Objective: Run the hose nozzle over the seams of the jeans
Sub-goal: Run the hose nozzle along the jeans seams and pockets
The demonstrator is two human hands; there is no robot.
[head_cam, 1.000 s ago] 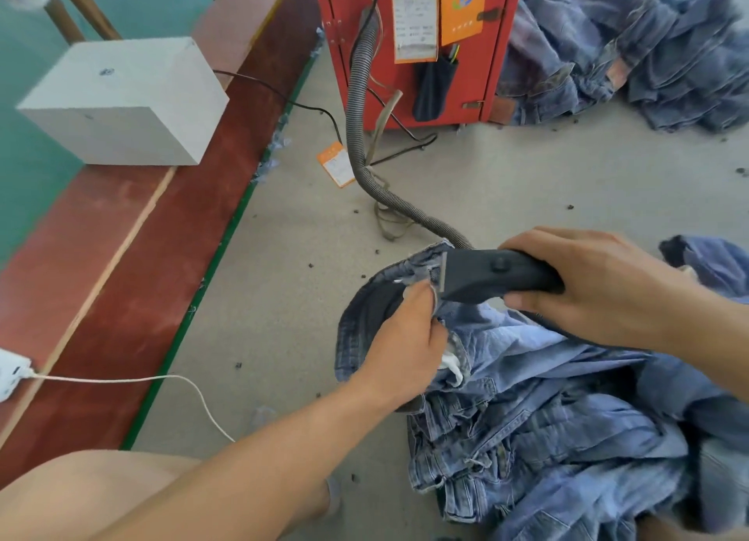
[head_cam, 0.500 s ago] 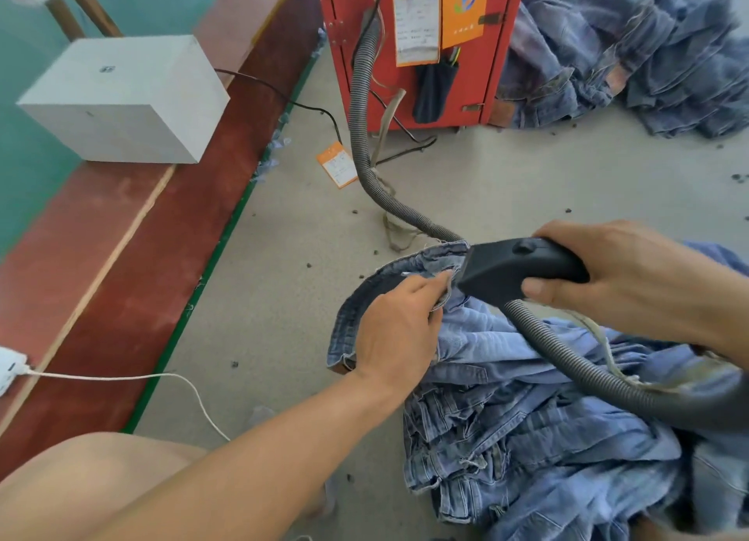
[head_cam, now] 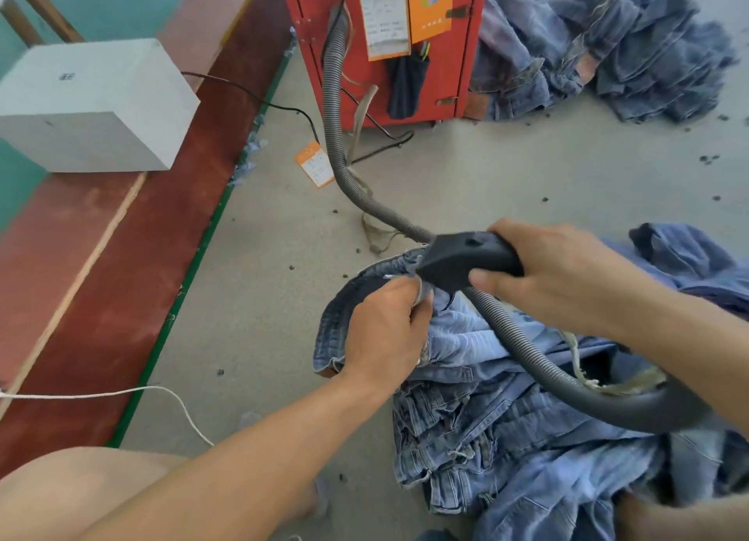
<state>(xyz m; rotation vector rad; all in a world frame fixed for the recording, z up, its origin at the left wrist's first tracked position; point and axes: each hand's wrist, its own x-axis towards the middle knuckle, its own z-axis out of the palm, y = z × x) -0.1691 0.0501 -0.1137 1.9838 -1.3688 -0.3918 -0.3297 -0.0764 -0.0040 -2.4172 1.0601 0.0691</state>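
right grip: my right hand [head_cam: 567,275] is wrapped round the black nozzle [head_cam: 466,262], fingers curled under the handle, thumb over the top.
left grip: my left hand [head_cam: 385,329] pinches a bunched fold of the jeans [head_cam: 506,439] between thumb and fingers, just beside the nozzle mouth.
nozzle: centre of scene, wide end pointing left and down, touching the denim edge right at my left fingertips.
hose [head_cam: 336,106]: grey ribbed, drops from the red machine [head_cam: 320,54] at the far side, curves along the floor to the nozzle area; another ribbed stretch loops from under the nozzle across the jeans to the right, under my right forearm.
jeans: crumpled blue pile on the floor, near right; a waistband-like curved edge is lifted at its left side where my left hand holds it. Which seam is under the nozzle, cannot tell.
far right: second heap of denim [head_cam: 608,41] beside the red machine.
left: grey box [head_cam: 93,106] on a red-brown worktop [head_cam: 101,277]; white cord [head_cam: 121,392] trails off it toward the near side.
floor [head_cam: 527,175]: grey, dark specks, orange tag [head_cam: 315,164] near the hose.
near left: my bare knee [head_cam: 77,496].
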